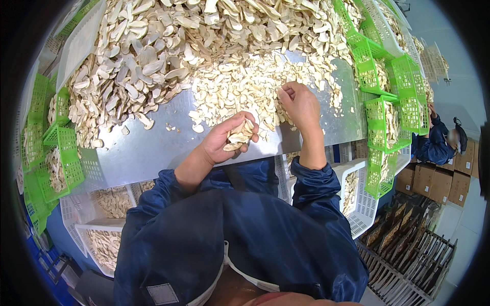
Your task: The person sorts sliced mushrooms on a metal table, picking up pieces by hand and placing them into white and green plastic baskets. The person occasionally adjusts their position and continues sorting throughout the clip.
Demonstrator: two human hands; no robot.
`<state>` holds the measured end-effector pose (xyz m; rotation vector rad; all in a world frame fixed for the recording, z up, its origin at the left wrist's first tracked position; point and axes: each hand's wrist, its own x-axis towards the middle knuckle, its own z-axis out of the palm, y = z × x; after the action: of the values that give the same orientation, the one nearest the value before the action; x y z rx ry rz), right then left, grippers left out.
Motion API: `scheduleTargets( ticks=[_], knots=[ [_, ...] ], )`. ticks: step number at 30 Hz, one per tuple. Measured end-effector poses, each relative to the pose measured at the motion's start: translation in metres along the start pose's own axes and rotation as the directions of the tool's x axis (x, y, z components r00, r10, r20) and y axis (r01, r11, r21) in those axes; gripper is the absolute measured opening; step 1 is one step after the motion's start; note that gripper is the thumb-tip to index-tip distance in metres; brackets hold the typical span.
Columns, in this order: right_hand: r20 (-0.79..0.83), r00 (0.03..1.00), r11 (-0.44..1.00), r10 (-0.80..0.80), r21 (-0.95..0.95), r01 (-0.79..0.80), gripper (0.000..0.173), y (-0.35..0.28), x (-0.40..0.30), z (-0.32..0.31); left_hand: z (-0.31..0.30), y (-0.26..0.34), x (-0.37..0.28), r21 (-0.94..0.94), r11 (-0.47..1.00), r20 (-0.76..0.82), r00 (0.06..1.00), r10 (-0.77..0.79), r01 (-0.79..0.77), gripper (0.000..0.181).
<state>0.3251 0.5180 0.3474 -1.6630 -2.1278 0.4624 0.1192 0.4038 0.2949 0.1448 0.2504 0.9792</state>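
My left hand (231, 134) is closed round a small bunch of dried mushroom slices (240, 134), palm up, over the near edge of a metal table (153, 153). To its right, my right hand (300, 103) hangs over a spread of small pale slices (237, 88), with thumb and fingertips bent together; whether anything is pinched between them cannot be told. Larger dried mushroom slices lie in a deep heap (153, 49) across the far side and the left of the table.
Green plastic baskets (71, 153) with slices line the left side, and more green baskets (407, 91) the right. White crates (360, 214) stand below the near edge. A co-worker (436, 141) is at far right, near cardboard boxes (425, 181) and a rack (402, 264).
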Motion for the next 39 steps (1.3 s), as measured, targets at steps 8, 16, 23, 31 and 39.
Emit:
scheduleTargets(
  ticks=[8,16,23,31,39],
  knots=[
    [0.065,0.996,0.995,0.053,-0.088,-0.048,0.025,-0.01,-0.001,-0.003,0.001,0.0,0.0,0.007,1.0,-0.019,1.0,-0.013,0.013,0.025],
    [0.085,0.995,0.999,0.042,0.029,-0.045,0.028,-0.006,0.003,0.0,-0.002,0.0,-0.001,0.011,1.0,-0.009,1.0,-0.009,0.01,0.026],
    [-0.062,0.989,0.99,-0.137,-0.022,0.136,0.022,-0.022,0.0,0.015,0.0,0.001,-0.001,0.013,1.0,-0.011,1.0,-0.01,0.01,0.025],
    [-0.043,0.998,0.969,0.049,0.245,-0.037,0.024,-0.007,0.0,-0.003,-0.001,0.0,0.0,0.003,1.0,-0.009,1.0,-0.013,0.013,0.027],
    [0.255,0.966,0.828,-0.047,0.551,-0.105,0.031,-0.016,-0.016,-0.015,0.006,0.003,0.0,-0.08,0.997,-0.093,0.996,-0.016,0.009,0.038]
  ],
)
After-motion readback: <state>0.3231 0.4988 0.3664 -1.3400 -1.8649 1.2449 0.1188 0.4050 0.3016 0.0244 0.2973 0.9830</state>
